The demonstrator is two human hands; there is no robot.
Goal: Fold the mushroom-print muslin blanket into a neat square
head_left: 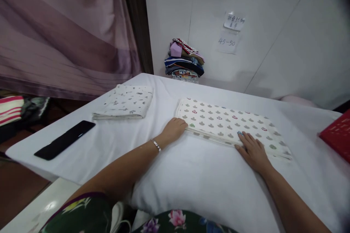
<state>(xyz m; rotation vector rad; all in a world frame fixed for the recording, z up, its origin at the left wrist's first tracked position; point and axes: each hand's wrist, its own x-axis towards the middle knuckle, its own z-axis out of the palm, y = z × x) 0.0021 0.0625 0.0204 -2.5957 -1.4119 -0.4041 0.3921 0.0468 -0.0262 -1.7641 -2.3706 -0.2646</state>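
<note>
A white cloth [218,120] printed with grey, red, green and blue figures lies folded into a long strip on the white-covered table. At its near left corner, my left hand [175,130] has its fingers closed on the edge; the thumb is hard to make out. My right hand [254,151] rests on the near edge towards the right, fingers stretched flat over the top layer and thumb along the edge. Several layers show along the near side of the cloth.
Another folded white cloth [125,102] and a black phone [65,140] lie at the left. A red object [337,136] stands at the right edge. Beyond the table is a stack of folded fabrics [184,60] by the wall. A pink curtain [68,25] hangs at the left.
</note>
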